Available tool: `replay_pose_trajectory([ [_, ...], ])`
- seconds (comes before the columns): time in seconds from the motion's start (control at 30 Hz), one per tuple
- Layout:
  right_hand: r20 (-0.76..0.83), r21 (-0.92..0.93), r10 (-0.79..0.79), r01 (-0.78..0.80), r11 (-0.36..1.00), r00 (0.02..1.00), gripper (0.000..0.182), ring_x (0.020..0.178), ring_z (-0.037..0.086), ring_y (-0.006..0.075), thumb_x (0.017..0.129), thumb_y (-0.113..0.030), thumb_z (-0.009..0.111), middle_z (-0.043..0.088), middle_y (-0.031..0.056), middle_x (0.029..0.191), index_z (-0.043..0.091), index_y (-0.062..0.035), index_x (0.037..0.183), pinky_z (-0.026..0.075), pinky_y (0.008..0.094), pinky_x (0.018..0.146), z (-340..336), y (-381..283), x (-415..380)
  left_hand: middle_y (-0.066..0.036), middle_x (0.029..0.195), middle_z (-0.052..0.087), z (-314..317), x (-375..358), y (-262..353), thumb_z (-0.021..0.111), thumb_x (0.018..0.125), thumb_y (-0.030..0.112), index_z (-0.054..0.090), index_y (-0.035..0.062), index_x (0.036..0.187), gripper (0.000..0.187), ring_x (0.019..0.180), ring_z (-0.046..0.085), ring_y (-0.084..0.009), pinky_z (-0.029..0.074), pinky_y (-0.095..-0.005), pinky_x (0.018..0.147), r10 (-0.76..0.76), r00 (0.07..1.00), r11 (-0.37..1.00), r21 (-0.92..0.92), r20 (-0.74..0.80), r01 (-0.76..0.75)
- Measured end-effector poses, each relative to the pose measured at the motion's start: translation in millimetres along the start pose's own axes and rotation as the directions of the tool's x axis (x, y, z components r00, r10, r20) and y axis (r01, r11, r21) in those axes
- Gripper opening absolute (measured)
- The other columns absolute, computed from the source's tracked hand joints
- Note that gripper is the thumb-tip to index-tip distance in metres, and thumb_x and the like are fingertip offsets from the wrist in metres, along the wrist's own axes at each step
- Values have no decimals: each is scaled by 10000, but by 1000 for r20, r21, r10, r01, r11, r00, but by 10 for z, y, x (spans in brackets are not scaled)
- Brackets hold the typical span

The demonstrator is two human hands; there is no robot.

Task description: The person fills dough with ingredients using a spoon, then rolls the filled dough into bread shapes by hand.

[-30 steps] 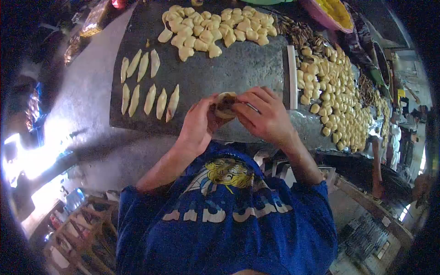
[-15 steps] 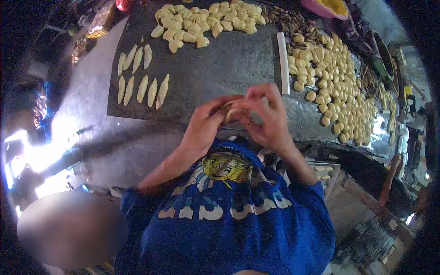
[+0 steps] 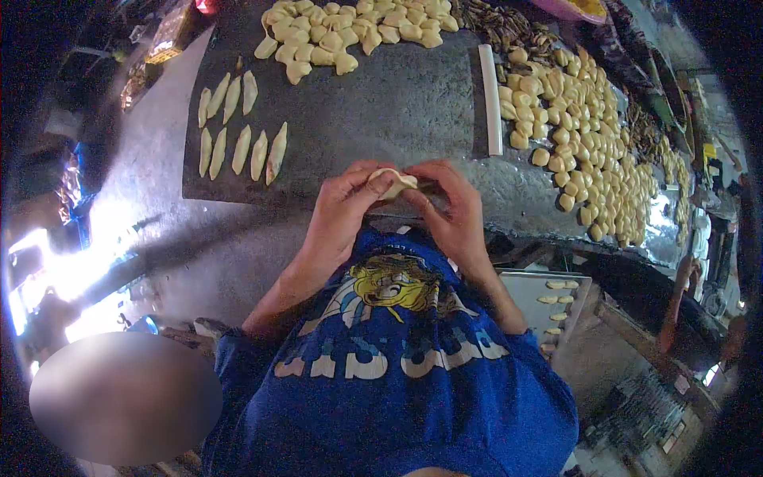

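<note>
Between my two hands, close to the table's front edge, is a piece of pale dough [image 3: 395, 184] with a folded upper rim. My left hand [image 3: 346, 203] is closed on its left end, thumb pressed on the near face. On the other end, the fingers and thumb of my right hand [image 3: 453, 199] pinch the dough. What lies inside the fold is hidden. Several spindle-shaped dough pieces [image 3: 241, 149] lie in two rows to the left on the dark work surface [image 3: 373, 103]. Flattened dough rounds [image 3: 334, 36] are heaped at the back.
A white rolling pin or rod [image 3: 490, 99] lies right of centre. Beyond it spread many small dough balls [image 3: 588, 135] and dark strips of filling [image 3: 509, 28]. A tray [image 3: 572, 298] with shaped pieces stands below the table at right. Another person's arm [image 3: 678, 306] shows far right.
Both hands have turned so the dough's folded rim shows between them. My right hand has come down, its raised fingers now closing on the dough. The view has shifted slightly.
</note>
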State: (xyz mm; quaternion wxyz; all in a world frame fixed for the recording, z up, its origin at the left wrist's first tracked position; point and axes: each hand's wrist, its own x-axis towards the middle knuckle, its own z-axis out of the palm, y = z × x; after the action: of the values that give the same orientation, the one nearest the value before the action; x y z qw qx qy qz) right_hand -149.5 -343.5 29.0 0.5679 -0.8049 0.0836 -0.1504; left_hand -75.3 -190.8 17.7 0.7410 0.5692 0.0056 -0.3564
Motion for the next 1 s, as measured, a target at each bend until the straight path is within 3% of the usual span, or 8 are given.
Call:
replay_pose_trajectory([
  [0.1, 22, -37, 185, -184, 982, 982, 162, 829, 647, 229, 883, -95, 673, 651, 111, 906, 669, -10, 1022, 515, 317, 741, -21, 94, -95, 3, 861, 671, -114, 15, -40, 655, 934, 176, 705, -47, 986, 235, 881, 616, -88, 473, -233, 821, -20, 998, 989, 150, 62, 10],
  [0.2, 56, 214, 402, -404, 889, 914, 152, 800, 631, 143, 914, -99, 653, 658, 69, 872, 670, -1, 1029, 507, 283, 704, -3, 193, -139, -23, 845, 689, -50, -57, 56, 686, 912, 188, 713, -46, 969, 243, 799, 631, -84, 496, -225, 733, -12, 1000, 968, 252, -11, 14],
  [0.3, 26, 448, 309, -288, 846, 951, 168, 770, 596, 84, 934, -123, 639, 659, 41, 851, 680, 20, 1012, 488, 248, 651, 107, 89, -114, -51, 825, 705, -74, -57, 59, 710, 895, 203, 717, -33, 981, 252, 745, 644, -87, 518, -223, 684, 29, 999, 954, 301, -44, -14],
  [0.5, 112, 170, 447, -460, 871, 888, 246, 812, 600, 88, 942, -159, 635, 670, 52, 945, 663, 17, 1110, 498, 234, 712, -58, 180, -126, -110, 996, 697, -355, 66, -67, 637, 942, 147, 667, -47, 1101, 253, 883, 676, -158, 573, -285, 757, -205, 958, 960, -150, 202, 237],
  [0.6, 61, 282, 393, -393, 875, 918, 254, 809, 601, 88, 937, -160, 640, 676, 47, 920, 667, 15, 1119, 493, 236, 715, 11, 266, -130, -131, 1070, 676, -382, 124, -81, 603, 958, 110, 635, -75, 1134, 258, 941, 671, -180, 576, -295, 777, -216, 933, 909, -289, 289, 300],
  [0.7, 70, 372, 414, -409, 833, 908, 267, 786, 597, 90, 935, -153, 641, 677, 34, 875, 664, 10, 1145, 486, 234, 694, -51, 260, -150, -121, 1022, 696, -411, 180, -92, 630, 935, 107, 639, -63, 1141, 268, 926, 680, -186, 569, -291, 780, -228, 953, 964, -92, 197, 250],
  [0.9, -71, 333, 423, -378, 864, 903, 198, 772, 639, 155, 913, -135, 657, 690, 47, 834, 664, -2, 1059, 503, 271, 715, -38, 784, -163, -65, 842, 715, -312, 366, -289, 663, 893, 124, 696, 48, 980, 120, 798, 689, -173, 556, -306, 732, 217, 973, 834, 533, -83, -140],
  [1.0, -208, -160, 307, -342, 926, 929, 147, 793, 651, 265, 881, -119, 672, 681, 96, 879, 665, -25, 994, 516, 343, 741, 131, 1012, -118, -39, 824, 692, -493, 601, -672, 678, 863, 132, 685, 65, 937, 100, 784, 668, -214, 546, -342, 719, 642, 741, 238, 867, 198, -438],
])
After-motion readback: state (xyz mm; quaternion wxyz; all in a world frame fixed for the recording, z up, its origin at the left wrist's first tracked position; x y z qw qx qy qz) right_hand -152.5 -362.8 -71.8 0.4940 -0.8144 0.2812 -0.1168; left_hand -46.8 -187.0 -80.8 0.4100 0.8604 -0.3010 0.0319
